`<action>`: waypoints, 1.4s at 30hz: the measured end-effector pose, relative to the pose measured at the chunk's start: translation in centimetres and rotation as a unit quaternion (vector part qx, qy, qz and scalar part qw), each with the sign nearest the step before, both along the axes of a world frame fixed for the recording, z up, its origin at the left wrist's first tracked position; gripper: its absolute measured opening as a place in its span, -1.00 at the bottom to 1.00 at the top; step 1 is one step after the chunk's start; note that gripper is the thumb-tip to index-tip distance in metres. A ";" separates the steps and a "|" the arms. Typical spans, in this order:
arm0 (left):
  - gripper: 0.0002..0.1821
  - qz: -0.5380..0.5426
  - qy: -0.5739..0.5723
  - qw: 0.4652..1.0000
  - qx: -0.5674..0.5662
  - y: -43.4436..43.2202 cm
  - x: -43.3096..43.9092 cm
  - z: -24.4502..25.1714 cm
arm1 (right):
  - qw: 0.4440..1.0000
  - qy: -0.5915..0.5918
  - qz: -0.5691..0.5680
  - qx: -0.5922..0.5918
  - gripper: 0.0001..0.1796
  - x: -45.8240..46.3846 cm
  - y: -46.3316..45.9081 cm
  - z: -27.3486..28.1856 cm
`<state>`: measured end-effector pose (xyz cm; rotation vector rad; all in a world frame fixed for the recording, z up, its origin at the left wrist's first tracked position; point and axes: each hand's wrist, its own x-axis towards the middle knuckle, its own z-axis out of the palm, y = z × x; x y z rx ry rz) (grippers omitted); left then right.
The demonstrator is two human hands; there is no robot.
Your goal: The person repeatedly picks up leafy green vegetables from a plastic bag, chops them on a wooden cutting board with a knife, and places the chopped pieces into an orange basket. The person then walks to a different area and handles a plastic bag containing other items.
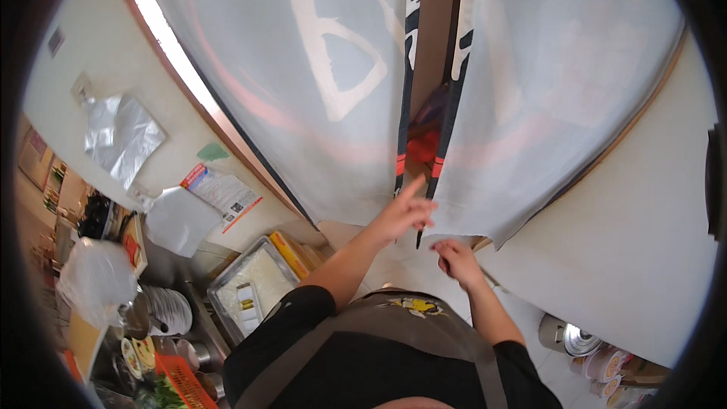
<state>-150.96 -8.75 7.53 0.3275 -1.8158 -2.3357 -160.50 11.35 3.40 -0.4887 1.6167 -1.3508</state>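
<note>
Two pale fabric door-curtain panels, the left one (272, 79) and the right one (545, 96), hang before me with a narrow gap between their dark edges. My left hand (404, 216) is raised at the bottom of this gap, its index finger stretched out and the other fingers partly bent. It overlaps the left panel's lower edge; whether it touches the cloth I cannot tell. Lower and to the right, my right hand (452, 258) is held with curled fingers near the right panel's hem. No object shows in either hand. Something red (423, 145) is partly visible through the gap.
At left, a metal tray (213, 289) stands beside a yellow box (289, 253), near stacked plates (170, 311) and an orange plastic basket (184, 380). Plastic bags (122, 136) hang on the wall. A lidded metal pot (559, 336) and several tubs (603, 366) are at lower right.
</note>
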 end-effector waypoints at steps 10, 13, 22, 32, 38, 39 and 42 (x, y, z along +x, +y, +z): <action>-0.23 0.386 0.153 0.910 0.006 -11.9 6.6 3.8 | 0.990 -0.004 -0.072 -0.120 -0.32 -17.3 -13.1 4.2; -0.43 0.570 0.267 0.775 -0.053 -11.8 12.9 4.7 | 0.975 0.020 -0.152 -0.158 -0.45 -24.6 -13.7 4.5; -0.60 0.720 0.256 0.627 -0.152 -10.9 8.7 8.5 | 0.953 -0.041 -0.173 -0.245 -0.54 -33.7 -22.8 9.2; -0.53 0.604 0.348 0.694 -0.179 -13.9 9.7 10.6 | 0.939 0.015 -0.193 -0.285 -0.55 -37.9 -28.0 10.9; -0.36 0.390 0.267 0.827 -0.306 -14.8 9.0 12.1 | 0.930 -0.014 -0.210 -0.301 -0.53 -42.8 -29.0 10.4; -0.30 0.354 0.276 0.836 -0.316 -15.3 9.6 11.5 | 0.928 -0.019 -0.211 -0.306 -0.51 -43.2 -29.2 11.1; -0.17 0.235 0.266 0.858 -0.370 -16.7 9.2 12.5 | 0.916 -0.009 -0.251 -0.311 -0.48 -46.3 -30.3 12.4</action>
